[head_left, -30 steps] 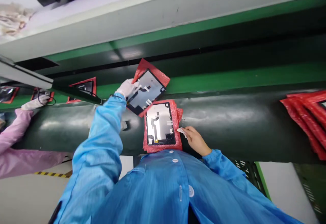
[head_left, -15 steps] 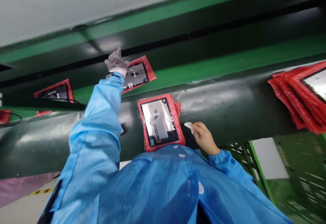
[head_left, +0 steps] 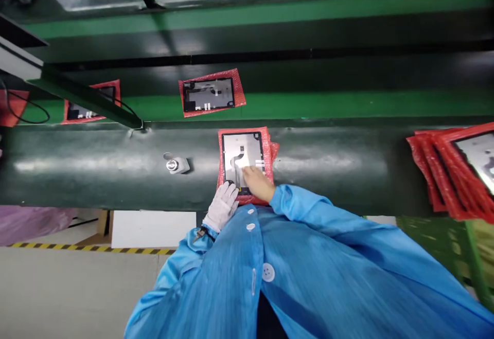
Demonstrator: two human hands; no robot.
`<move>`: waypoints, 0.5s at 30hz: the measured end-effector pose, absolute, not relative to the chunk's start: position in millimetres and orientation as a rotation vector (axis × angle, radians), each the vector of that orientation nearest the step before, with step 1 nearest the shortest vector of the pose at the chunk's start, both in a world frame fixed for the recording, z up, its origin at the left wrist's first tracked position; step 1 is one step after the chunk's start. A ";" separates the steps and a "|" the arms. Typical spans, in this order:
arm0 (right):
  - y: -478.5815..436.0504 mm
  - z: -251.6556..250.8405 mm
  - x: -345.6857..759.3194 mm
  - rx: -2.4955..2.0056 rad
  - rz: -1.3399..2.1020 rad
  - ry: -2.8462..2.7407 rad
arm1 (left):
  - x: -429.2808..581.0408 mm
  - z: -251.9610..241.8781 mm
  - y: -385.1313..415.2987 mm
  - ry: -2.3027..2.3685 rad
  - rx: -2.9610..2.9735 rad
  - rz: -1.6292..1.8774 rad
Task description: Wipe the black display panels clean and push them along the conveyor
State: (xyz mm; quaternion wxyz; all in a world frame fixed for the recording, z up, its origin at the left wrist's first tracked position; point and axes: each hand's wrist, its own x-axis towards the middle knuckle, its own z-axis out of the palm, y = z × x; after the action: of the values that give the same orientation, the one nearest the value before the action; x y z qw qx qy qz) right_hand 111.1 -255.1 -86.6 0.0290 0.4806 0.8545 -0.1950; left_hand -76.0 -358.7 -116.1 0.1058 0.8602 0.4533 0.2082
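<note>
My right hand [head_left: 258,183], bare, lies on the lower right of a tablet-sized panel [head_left: 242,159] with a black border and silver back. The panel rests on a red bubble-wrap bag [head_left: 247,136] on the dark belt. My left hand [head_left: 222,206], in a white glove, is at the panel's lower left corner and holds nothing. The white wipe seen earlier does not show clearly, and my right fingers may hide it. A second panel on a red bag [head_left: 211,92] lies flat farther off, out of reach of both hands.
A small metal fitting [head_left: 176,164] stands on the dark belt left of my hands. A stack of red bags [head_left: 443,174] lies at the right. Another bagged panel [head_left: 91,103] lies far left under a dark rail [head_left: 85,94]. Hazard tape [head_left: 88,249] marks the floor below.
My gloved left hand has come back from the far panel to the near one, leaving that panel lying flat. My right hand has moved onto the near panel. The view has levelled.
</note>
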 end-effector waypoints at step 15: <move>-224.5 -100.0 110.0 1.313 -0.731 2.967 | -68.6 -125.0 -374.4 1.407 2.509 0.271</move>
State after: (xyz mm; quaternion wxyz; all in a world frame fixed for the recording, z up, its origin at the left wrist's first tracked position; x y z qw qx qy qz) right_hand 110.0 -224.5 -100.0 -0.0920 0.3931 0.8883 -0.2188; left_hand -68.6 -374.4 -125.0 0.1256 0.8614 0.4832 0.0932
